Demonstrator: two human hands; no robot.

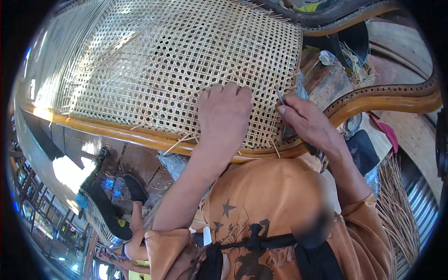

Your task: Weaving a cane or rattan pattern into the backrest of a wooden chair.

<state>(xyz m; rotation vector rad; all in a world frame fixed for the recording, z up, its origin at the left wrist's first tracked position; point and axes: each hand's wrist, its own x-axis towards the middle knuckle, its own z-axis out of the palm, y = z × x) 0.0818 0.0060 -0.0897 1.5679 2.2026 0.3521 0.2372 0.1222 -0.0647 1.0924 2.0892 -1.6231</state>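
A woven cane panel (186,60) of open mesh stretches over a varnished wooden frame (116,134). My left hand (225,112) rests on the weave near its close edge, knuckles up and fingers curled under. Its fingertips are hidden, so what they grip does not show. At the panel's right edge, my right hand (308,119) is closed round a thin pointed metal tool (279,95), with the point showing past the thumb toward the weave. Loose cane ends (186,137) stick out along the near rail.
A curved wooden arm (382,99) with a row of holes extends right. A black bucket (353,42) and cane scraps (358,70) lie beyond it. Long thin strands (396,205) are bundled at lower right. Another person's leg (135,224) shows at lower left.
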